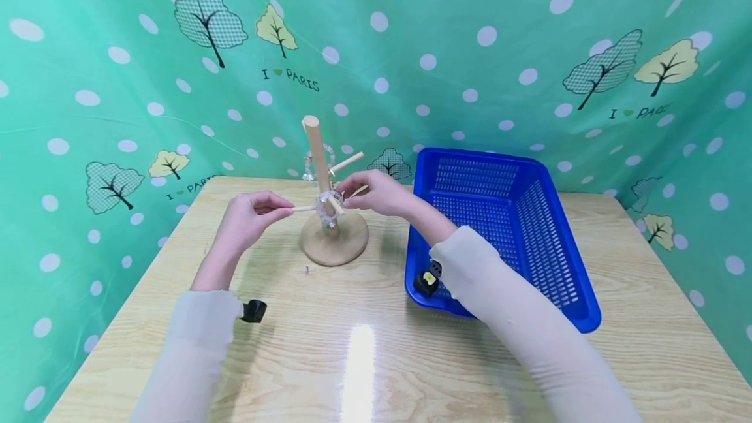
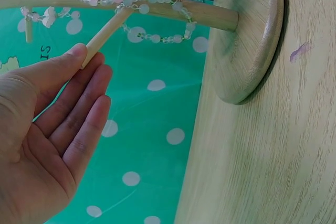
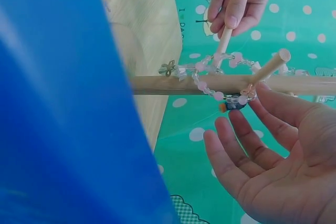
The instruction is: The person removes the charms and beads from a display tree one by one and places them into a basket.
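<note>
A wooden stand with a round base has an upright post and several side pegs. My left hand pinches the tip of a lower left peg between thumb and forefinger, its other fingers extended. A pink and clear beaded bracelet loops around the post and pegs low on the stand. At its right side, my right hand pinches the bracelet with thumb and forefinger near a pink flower charm, the other fingers spread. Another beaded bracelet hangs higher up.
A blue plastic basket stands right of the stand, beneath the right forearm. A small purplish piece lies on the wooden table before the base. Behind hangs a green dotted cloth.
</note>
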A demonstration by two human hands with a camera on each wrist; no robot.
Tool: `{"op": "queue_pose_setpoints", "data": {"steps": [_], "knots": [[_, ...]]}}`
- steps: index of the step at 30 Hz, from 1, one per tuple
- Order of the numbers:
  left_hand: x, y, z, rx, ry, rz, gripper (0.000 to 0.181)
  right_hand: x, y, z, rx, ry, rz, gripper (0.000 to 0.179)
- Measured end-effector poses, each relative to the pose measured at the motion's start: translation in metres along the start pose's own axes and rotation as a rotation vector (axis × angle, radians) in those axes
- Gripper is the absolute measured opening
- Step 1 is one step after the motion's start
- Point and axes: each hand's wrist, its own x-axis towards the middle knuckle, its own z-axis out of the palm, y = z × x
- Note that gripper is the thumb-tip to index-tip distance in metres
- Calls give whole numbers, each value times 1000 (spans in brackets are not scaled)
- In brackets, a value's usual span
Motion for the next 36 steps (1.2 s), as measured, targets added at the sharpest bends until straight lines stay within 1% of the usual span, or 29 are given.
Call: {"op": "queue_pose_setpoints", "data": {"steps": [8, 13, 21, 27, 36], "knots": [[-1, 2, 0, -7, 9, -6, 25, 3, -5, 5, 32, 14, 74, 16], [-1, 3, -1, -7, 11, -6, 25, 4, -6, 7, 53, 37, 94, 12], [-1, 1, 0, -18, 5, -17, 24, 3, -6, 8, 102, 40, 90, 11], [-1, 1, 0, -22, 3, -20, 22, 1, -5, 7, 124, 60, 98, 12], [-2, 3, 0, -27, 5, -20, 22, -2, -6, 5, 116, 77, 88, 12]]}}
